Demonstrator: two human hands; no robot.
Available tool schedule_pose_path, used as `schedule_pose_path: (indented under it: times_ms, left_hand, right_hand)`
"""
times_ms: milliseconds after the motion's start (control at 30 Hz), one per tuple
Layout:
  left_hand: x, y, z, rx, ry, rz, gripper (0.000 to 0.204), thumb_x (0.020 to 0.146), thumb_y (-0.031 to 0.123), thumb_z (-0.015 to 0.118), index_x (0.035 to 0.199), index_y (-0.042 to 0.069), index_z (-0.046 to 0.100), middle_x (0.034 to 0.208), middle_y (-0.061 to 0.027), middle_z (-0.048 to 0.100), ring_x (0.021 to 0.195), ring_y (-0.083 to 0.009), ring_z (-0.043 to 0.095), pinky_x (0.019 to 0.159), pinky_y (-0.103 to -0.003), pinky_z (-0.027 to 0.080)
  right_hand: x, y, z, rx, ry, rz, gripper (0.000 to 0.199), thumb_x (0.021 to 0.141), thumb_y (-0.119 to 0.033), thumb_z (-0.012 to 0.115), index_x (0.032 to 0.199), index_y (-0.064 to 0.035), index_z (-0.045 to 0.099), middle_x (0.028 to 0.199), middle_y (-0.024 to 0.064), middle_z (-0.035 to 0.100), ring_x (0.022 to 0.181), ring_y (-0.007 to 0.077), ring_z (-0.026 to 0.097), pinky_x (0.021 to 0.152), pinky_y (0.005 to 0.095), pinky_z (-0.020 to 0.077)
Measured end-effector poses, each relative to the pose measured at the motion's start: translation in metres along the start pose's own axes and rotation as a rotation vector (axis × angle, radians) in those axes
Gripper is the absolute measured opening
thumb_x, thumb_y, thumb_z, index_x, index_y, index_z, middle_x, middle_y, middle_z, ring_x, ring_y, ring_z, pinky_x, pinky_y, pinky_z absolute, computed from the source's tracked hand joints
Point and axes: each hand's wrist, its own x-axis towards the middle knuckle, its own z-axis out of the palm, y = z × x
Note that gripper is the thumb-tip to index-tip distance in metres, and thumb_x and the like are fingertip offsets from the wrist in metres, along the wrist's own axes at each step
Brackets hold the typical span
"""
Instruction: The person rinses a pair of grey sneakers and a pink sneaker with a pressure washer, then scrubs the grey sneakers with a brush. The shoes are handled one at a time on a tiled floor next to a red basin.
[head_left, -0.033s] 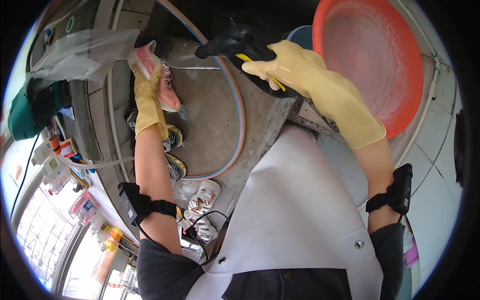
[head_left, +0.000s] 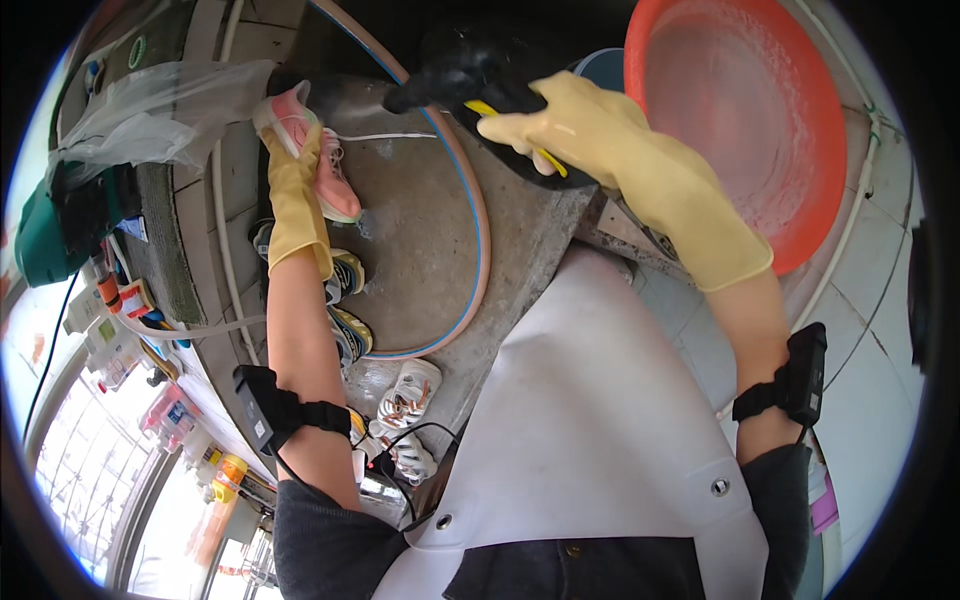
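Note:
My left hand [head_left: 293, 180], in a long yellow rubber glove, is closed on a pink sneaker [head_left: 337, 190] with laces and a pale sole. More pink upper [head_left: 290, 112] shows beyond the fingers; whether it belongs to a second shoe I cannot tell. To the right, my gloved right hand [head_left: 575, 125] grips a black spray gun [head_left: 490, 88] with a yellow trigger. The gun's narrow end points left toward the sneaker, apart from it. Part of its grip is hidden by the glove.
A brown hose [head_left: 484, 230] with a blue stripe loops over the wet concrete. Dark sneakers [head_left: 350, 335] and white shoes [head_left: 408, 393] line the left side. At right stands a large red basin [head_left: 835, 150], beside a blue bucket [head_left: 603, 72]. Clear plastic sheeting [head_left: 160, 110] hangs at left.
My right hand and the spray gun have shifted slightly left. My left hand has hardly moved and keeps its hold on the pink sneaker.

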Motion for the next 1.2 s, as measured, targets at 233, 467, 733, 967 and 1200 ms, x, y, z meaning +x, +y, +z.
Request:
schedule_pose_path:
  times_ms: [233, 467, 733, 967, 1200]
  left_hand:
    - [-0.008, 0.025, -0.017, -0.081, 0.013, 0.048, 0.103, 0.105, 0.064, 0.061, 0.177, 0.006, 0.016, 0.166, -0.0326, 0.047, 0.154, -0.0438, 0.049, 0.124, -0.043, 0.041]
    - [-0.004, 0.021, -0.027, 0.053, -0.091, 0.084, 0.090, 0.108, 0.063, 0.051, 0.178, 0.017, 0.018, 0.168, -0.0290, 0.047, 0.152, -0.0467, 0.049, 0.123, -0.045, 0.041]
    - [0.004, -0.005, -0.016, 0.047, -0.021, 0.129, 0.095, 0.105, 0.068, 0.057, 0.177, 0.018, 0.021, 0.164, -0.0313, 0.051, 0.151, -0.0464, 0.050, 0.123, -0.045, 0.041]
    - [-0.012, -0.009, -0.025, -0.029, 0.008, 0.077, 0.100, 0.101, 0.070, 0.063, 0.176, 0.013, 0.029, 0.163, -0.0316, 0.052, 0.151, -0.0456, 0.051, 0.124, -0.045, 0.041]
    - [-0.021, 0.011, -0.035, -0.070, -0.033, 0.082, 0.099, 0.102, 0.064, 0.067, 0.177, 0.015, 0.025, 0.170, -0.0267, 0.045, 0.156, -0.0419, 0.047, 0.126, -0.043, 0.038]
  right_hand:
    - [0.047, -0.008, -0.025, 0.350, -0.031, -0.138, 0.047, 0.096, -0.053, 0.077, 0.101, -0.0063, 0.079, 0.083, 0.0063, 0.075, 0.068, 0.0189, 0.070, 0.060, 0.0355, 0.0532]
    - [0.069, -0.037, -0.037, 0.328, -0.167, -0.066, 0.040, 0.094, -0.047, 0.082, 0.094, -0.0072, 0.080, 0.082, 0.0052, 0.078, 0.068, 0.0159, 0.071, 0.065, 0.0320, 0.0521]
    - [0.144, -0.040, -0.017, 0.262, -0.242, -0.159, 0.044, 0.094, -0.052, 0.079, 0.097, -0.0085, 0.076, 0.075, 0.0050, 0.071, 0.061, 0.0148, 0.062, 0.055, 0.0325, 0.0425]
    - [0.183, -0.054, -0.008, 0.421, -0.391, -0.201, 0.039, 0.096, -0.045, 0.080, 0.089, -0.0065, 0.075, 0.071, 0.0054, 0.069, 0.057, 0.0118, 0.060, 0.052, 0.0274, 0.0430]
    - [0.221, -0.056, -0.007, 0.455, -0.465, -0.115, 0.039, 0.098, -0.047, 0.076, 0.089, -0.0092, 0.073, 0.070, 0.0053, 0.067, 0.057, 0.0126, 0.059, 0.053, 0.0281, 0.0417]
